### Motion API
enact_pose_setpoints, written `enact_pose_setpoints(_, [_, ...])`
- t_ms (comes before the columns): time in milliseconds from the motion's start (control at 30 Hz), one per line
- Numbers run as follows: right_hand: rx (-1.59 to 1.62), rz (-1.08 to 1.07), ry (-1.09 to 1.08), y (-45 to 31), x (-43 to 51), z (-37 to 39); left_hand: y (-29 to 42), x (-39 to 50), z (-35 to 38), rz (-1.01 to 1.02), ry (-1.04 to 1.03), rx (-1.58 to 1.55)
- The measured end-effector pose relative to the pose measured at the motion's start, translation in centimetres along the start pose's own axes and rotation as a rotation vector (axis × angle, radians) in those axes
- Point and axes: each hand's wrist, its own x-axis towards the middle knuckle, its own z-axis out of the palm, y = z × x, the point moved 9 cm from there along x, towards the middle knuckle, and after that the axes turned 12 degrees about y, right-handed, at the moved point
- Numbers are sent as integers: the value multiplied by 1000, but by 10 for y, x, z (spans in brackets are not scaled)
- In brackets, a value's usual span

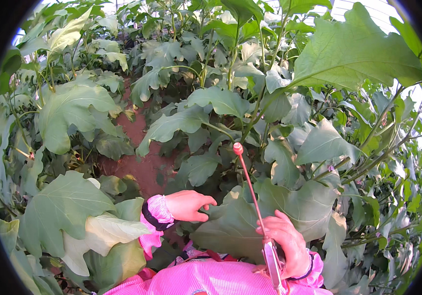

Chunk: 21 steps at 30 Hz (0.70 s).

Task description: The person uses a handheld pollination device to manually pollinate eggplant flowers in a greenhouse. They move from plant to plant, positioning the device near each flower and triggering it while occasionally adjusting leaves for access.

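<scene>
My right hand (286, 243) is around the handle of a slim spray wand (249, 180) with a reddish rod and a round nozzle (238, 148) at its upper end. Some of its fingers stretch past the rod over a broad eggplant leaf (229, 225). To the left, my left hand (187, 205) hangs empty, thumb and fingers apart and slightly bent. Its fingertips are near that leaf's left edge; whether they touch it I cannot tell. The nozzle points up and away, close to the leafy stems of an eggplant plant (259, 107).
Dense eggplant plants (72, 107) crowd both sides. A narrow strip of reddish soil (133, 129) runs between them on the left. One large leaf (355, 51) juts in at the upper right. A small purple flower (331, 168) shows among the right-hand stems.
</scene>
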Motion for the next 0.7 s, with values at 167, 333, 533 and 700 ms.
enact_pose_setpoints(167, [-205, 60, 314, 56, 41, 26, -37, -14, -117, -15, 266, 65])
enact_pose_setpoints(333, [-38, 32, 280, 107, 88, 89, -55, 29, -246, 217, 794, -12])
enact_pose_setpoints(533, [52, 147, 414, 171, 132, 98, -64, 134, -228, 510, 542, 577])
enact_pose_setpoints(700, [-14, 206, 482, 198, 138, 107, -101, 160, -215, 569, 164, 205])
